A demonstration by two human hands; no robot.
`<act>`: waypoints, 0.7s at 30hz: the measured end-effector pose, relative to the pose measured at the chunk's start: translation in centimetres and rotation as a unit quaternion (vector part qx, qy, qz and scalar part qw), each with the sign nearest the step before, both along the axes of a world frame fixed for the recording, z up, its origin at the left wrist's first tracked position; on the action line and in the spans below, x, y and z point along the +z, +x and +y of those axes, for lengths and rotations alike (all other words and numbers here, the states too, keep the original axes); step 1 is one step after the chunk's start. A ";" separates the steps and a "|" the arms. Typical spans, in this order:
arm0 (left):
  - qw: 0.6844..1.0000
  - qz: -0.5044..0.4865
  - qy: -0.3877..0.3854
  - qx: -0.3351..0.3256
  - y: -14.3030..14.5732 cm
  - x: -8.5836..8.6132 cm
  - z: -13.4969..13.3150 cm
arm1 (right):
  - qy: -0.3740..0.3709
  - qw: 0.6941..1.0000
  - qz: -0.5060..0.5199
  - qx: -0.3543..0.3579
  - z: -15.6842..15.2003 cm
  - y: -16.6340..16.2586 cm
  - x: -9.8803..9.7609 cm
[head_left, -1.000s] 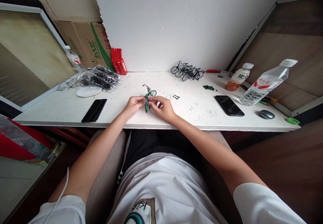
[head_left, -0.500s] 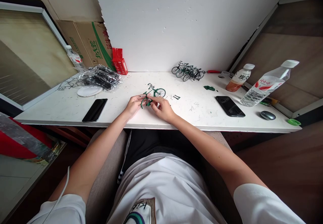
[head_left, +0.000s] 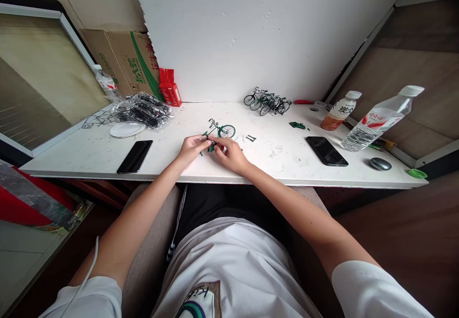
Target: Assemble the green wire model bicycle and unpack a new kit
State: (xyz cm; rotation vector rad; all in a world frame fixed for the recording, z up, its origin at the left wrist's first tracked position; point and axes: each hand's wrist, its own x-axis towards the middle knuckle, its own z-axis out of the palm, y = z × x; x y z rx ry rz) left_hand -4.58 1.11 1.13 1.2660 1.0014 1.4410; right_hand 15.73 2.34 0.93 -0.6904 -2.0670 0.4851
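A small green model bicycle (head_left: 219,131) sits at the middle of the white desk (head_left: 89,153), one wheel out to the right, its handlebar up. My left hand (head_left: 190,148) pinches its near end from the left, fingers closed. My right hand (head_left: 229,153) pinches the same end from the right, fingertips meeting those of the left. Two small dark parts (head_left: 250,138) lie just right of the bicycle.
Several finished model bicycles (head_left: 267,103) stand at the back wall. Bagged dark parts (head_left: 143,110) and a white disc (head_left: 126,129) lie at left, with a black phone (head_left: 135,156). Another phone (head_left: 326,150), two bottles (head_left: 376,119), a green piece (head_left: 297,125) and a mouse (head_left: 380,163) sit at right.
The bicycle has turned from hanging nearly upright between my fingers to lying level with a wheel out to the right. Both hands have stayed in place, pinching its near end.
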 end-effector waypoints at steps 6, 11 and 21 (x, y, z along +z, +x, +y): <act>1.000 0.005 0.000 0.017 0.2 0.2 0.1 | 0.015 0.999 0.001 -0.037 -0.1 0.2 0.6; 0.998 -0.011 0.004 0.057 0.2 -0.1 0.5 | 0.055 0.989 -0.055 -0.124 0.3 2.1 3.3; 0.988 0.018 0.065 0.139 -0.3 -0.9 1.2 | -0.035 0.890 -0.408 -0.201 1.3 5.9 6.3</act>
